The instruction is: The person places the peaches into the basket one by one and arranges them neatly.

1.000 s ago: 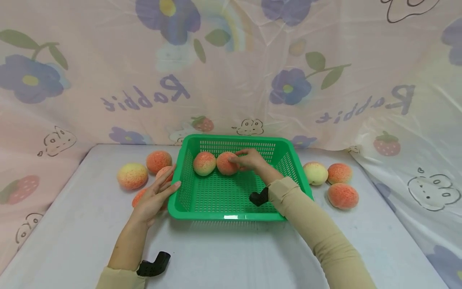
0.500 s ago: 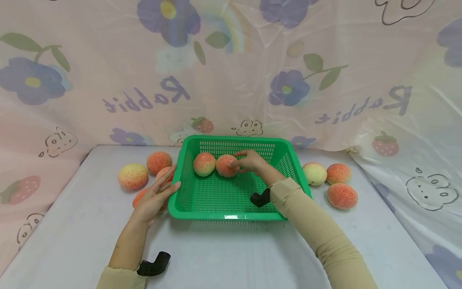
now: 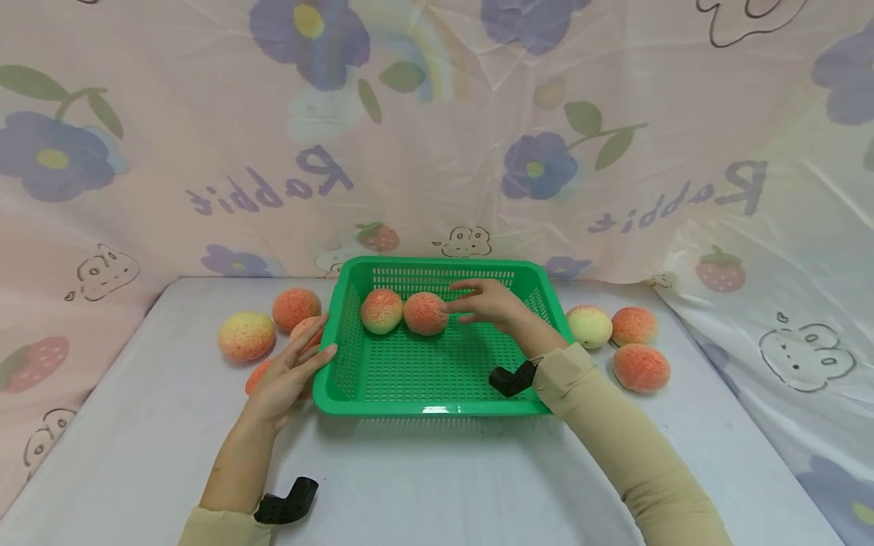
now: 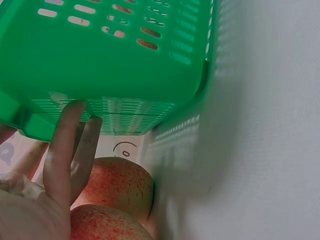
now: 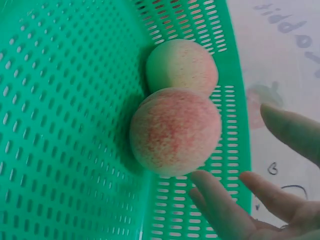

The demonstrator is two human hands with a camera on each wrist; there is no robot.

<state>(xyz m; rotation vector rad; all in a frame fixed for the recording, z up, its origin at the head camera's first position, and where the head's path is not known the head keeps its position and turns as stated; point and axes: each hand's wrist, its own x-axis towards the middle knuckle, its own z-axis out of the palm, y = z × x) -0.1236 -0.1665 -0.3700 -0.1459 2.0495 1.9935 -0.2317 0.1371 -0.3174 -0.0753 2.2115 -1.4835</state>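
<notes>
Inside the green plastic basket (image 3: pixel 437 409), two red-and-yellow peaches sit side by side near the back left. My right hand (image 3: pixel 493 305) hovers just right of the nearer-to-centre peach (image 3: pixel 426 314), its fingers spread and holding nothing. In the right wrist view that reddish peach (image 5: pixel 175 132) is apart from the thumb, with a fingertip close below it. The paler peach (image 5: pixel 182 67) touches it from behind. My left hand (image 3: pixel 287 379) rests against the basket's left side with extended fingers. From the left wrist, its fingertips (image 4: pixel 75 107) touch the outer wall.
Several peaches lie left of the basket, among them a yellow one (image 3: pixel 246 336) and a red one (image 3: pixel 297 309); my left hand partly covers others. Right of it lie a pale peach (image 3: pixel 589 327) and two reddish ones (image 3: pixel 641 368). A printed curtain (image 3: pixel 437 152) hangs behind the white table (image 3: pixel 410 485).
My right hand has let go of the reddish peach and drawn back to the right, its fingers spreading. The peach stays beside the other one. My left hand keeps its place on the basket.
</notes>
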